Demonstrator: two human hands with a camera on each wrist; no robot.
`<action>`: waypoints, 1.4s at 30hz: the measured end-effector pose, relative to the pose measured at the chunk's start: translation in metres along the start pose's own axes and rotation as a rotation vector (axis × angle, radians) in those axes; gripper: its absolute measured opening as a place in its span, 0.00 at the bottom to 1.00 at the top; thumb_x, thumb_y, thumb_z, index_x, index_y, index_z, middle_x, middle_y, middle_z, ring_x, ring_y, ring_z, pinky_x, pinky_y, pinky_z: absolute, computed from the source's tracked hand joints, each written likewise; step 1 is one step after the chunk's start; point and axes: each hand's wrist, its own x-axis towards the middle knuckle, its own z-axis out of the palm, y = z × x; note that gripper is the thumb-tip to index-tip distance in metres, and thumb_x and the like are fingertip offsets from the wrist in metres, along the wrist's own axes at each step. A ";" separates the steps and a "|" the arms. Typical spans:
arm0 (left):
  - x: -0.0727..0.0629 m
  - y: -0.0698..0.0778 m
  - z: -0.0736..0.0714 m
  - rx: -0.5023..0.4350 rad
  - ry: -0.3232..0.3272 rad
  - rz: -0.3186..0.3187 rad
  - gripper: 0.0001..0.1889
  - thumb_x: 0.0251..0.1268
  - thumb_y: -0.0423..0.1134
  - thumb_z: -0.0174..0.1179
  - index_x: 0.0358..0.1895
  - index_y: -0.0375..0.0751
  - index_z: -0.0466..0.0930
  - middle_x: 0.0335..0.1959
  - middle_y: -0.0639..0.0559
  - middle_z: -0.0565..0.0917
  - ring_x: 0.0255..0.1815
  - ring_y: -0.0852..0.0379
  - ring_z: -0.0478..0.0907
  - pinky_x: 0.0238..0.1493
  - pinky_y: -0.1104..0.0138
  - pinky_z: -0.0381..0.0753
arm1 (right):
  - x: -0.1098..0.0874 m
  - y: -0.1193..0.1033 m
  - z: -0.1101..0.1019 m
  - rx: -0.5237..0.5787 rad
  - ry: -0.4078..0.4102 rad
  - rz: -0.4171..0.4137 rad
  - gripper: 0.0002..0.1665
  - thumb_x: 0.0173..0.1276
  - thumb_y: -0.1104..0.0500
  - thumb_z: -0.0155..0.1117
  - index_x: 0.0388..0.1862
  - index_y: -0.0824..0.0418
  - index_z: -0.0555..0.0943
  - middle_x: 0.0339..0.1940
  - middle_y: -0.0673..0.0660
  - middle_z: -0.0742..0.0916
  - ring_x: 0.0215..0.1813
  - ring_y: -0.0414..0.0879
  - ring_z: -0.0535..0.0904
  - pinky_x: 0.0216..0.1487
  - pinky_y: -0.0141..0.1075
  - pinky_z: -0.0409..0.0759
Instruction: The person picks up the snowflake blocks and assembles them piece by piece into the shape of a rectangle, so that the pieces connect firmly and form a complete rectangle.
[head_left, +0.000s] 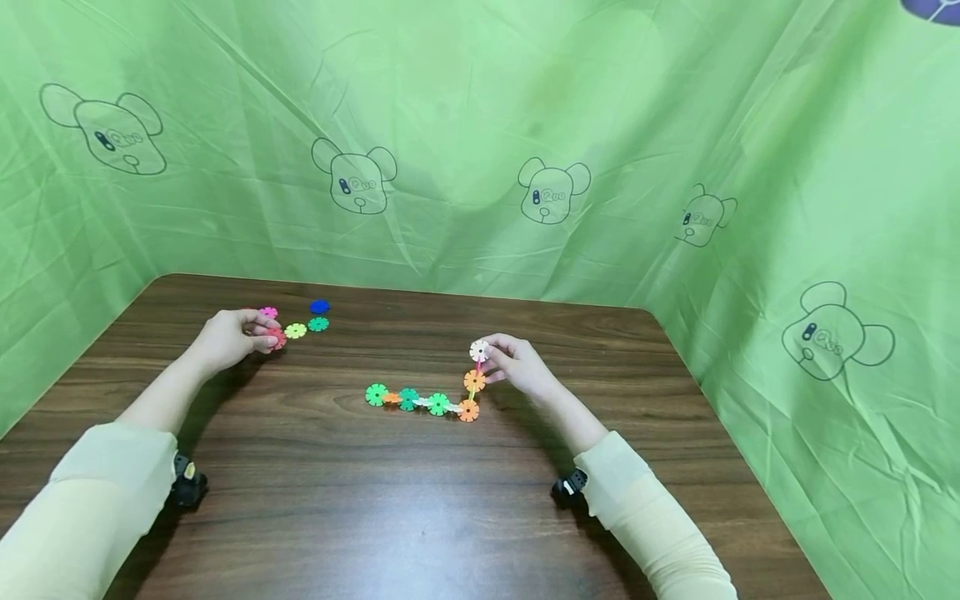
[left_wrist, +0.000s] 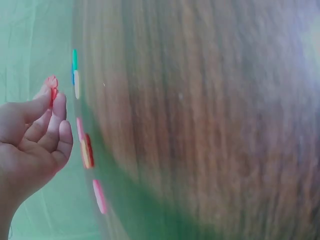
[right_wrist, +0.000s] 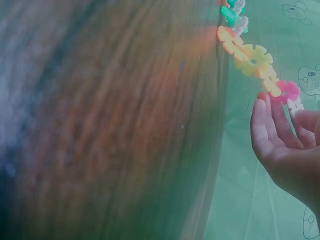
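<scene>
My left hand (head_left: 228,342) pinches a red notched disc (head_left: 277,337) between thumb and fingers; the left wrist view has the red disc (left_wrist: 52,90) at the fingertips, raised off the table. With my right hand (head_left: 521,367) I hold the white disc (head_left: 478,351) that ends a chain of interlocked flower-shaped discs. From the white disc a pink disc (right_wrist: 286,92) and orange discs (head_left: 474,381) lead down, with a yellow disc (right_wrist: 254,60) between them. Farther left the chain runs on through green discs (head_left: 438,404) and white ones, ending at a green disc (head_left: 377,394).
Loose discs lie beyond and beside my left hand: pink (head_left: 268,312), yellow-green (head_left: 296,331), green (head_left: 318,324) and blue (head_left: 319,307). A dark wood table (head_left: 420,508) carries everything. Green cloth (head_left: 450,108) with printed bear heads hangs behind and at the sides.
</scene>
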 end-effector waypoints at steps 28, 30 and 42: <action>-0.019 0.118 0.036 -0.314 0.069 0.021 0.18 0.60 0.42 0.65 0.49 0.35 0.81 0.35 0.45 0.87 0.30 0.63 0.84 0.31 0.70 0.83 | -0.003 -0.010 0.003 -0.013 0.054 -0.064 0.19 0.70 0.67 0.55 0.58 0.73 0.72 0.45 0.74 0.82 0.37 0.46 0.82 0.44 0.51 0.82; -0.020 0.126 0.042 -0.325 0.080 0.047 0.17 0.60 0.41 0.65 0.48 0.34 0.81 0.36 0.41 0.87 0.29 0.65 0.84 0.31 0.71 0.83 | -0.006 -0.016 0.005 -0.018 0.056 -0.066 0.19 0.70 0.68 0.55 0.58 0.74 0.73 0.45 0.72 0.83 0.38 0.47 0.82 0.45 0.53 0.81; -0.022 0.162 0.067 -0.428 0.071 0.094 0.14 0.59 0.40 0.65 0.45 0.36 0.82 0.36 0.41 0.87 0.34 0.56 0.85 0.37 0.63 0.84 | -0.015 -0.035 0.011 -0.043 0.071 -0.104 0.17 0.69 0.70 0.55 0.55 0.76 0.73 0.45 0.75 0.82 0.42 0.57 0.81 0.47 0.58 0.79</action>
